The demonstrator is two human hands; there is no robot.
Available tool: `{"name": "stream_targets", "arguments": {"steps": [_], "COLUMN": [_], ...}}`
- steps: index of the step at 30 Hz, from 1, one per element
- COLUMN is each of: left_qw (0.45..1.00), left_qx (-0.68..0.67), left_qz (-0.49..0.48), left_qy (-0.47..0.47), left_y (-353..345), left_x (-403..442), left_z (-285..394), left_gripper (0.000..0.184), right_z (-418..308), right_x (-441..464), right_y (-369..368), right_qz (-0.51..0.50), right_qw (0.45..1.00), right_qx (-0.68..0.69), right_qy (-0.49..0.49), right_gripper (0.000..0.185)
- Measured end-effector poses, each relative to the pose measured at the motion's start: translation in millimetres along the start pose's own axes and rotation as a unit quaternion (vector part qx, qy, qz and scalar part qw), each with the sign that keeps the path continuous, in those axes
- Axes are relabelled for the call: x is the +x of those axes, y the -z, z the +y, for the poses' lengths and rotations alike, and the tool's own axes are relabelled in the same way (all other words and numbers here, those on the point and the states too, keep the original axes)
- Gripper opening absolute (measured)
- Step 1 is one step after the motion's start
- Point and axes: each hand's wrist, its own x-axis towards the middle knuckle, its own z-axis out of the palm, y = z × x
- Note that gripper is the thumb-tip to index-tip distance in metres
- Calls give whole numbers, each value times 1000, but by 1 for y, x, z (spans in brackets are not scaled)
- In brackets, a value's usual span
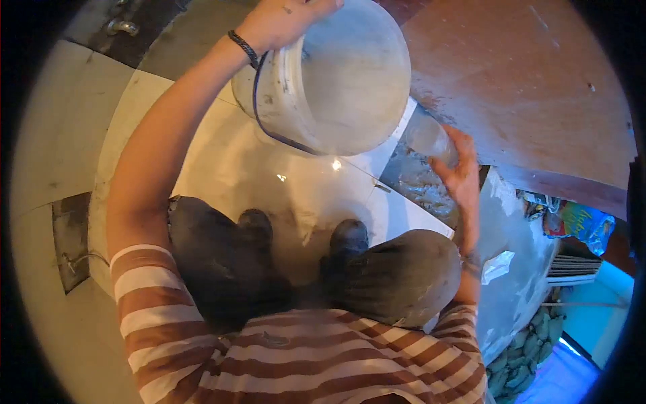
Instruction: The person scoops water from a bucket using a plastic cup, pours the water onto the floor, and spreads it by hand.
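Note:
My left hand grips the upper rim of a large whitish plastic bucket, its fingertips partly cut off by the frame edge. The bucket is tilted, and its pale, cloudy inside faces up and right; whether liquid is in it I cannot tell. To the right of the bucket, my right hand is closed around a small clear cup. That cup is held over a wet, greyish untiled patch, apart from the bucket.
Pale floor tiles with wet shine lie between my boots and the bucket. A reddish-brown panel rises along the right. Coloured packets, a white scrap and a pile of greenish lumps lie farther right.

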Motion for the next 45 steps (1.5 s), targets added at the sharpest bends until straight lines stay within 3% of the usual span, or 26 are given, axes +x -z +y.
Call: {"name": "stream_targets", "arguments": {"steps": [2,3,5,8,12,14,16,18,20,22,26,30,37,39,43,45], "left_qw": [1000,1000,998,998,999,1000,999,998,998,999,999,997,1000,998,999,998], "left_qx": [-8,-5,56,49,44,9,30,45,35,10,21,55,6,46,6,42], "left_qz": [-14,-15,14,10,-3,-7,12,31,33,29,35,44,29,29,-5,-3], "left_qy": [-12,-15,-28,-45,-24,-24,-16,-8,31,24,3,-15,0,-23,-37,-42], "left_y": [3,4,3,4,9,11,8,4,5,5,5,2,-6,-7,-5,-3], "left_x": [-3,-3,-4,-9,-14,-16,-5,0,1,6,9,9,5,4,-5,-11], "left_z": [1,0,1,5,15,18,4,-2,1,-9,-12,-11,4,5,10,13], "left_gripper": [46,46,45,44,44,46,46,46,46,45,46,47,44,42,42,42], "right_z": [-56,-75,-103,-127,-124,-100,-58,12,105,145,220,207,210,214,217,217], "right_x": [29,42,67,96,110,103,90,69,38,4,-53,-85,-98,-93,-81,-73], "right_y": [-1,-7,-23,-39,-28,-12,1,6,-6,-18,-62,-106,-86,-81,-85,-95], "right_qz": [-7,-4,2,19,68,110,105,94,67,-32,-51,-62,-64,-7,5,-71], "right_qw": [970,971,908,879,876,907,917,966,970,960,923,912,933,970,966,937], "right_qx": [-209,-207,-377,-427,-430,-363,-350,-222,-228,-261,-374,-404,-352,-233,-256,-341], "right_qy": [121,121,181,211,207,185,158,92,43,-97,-74,-31,-43,-65,-19,-17], "right_gripper": [61,61,55,52,55,59,66,69,70,65,67,58,61,60,58,55]}}
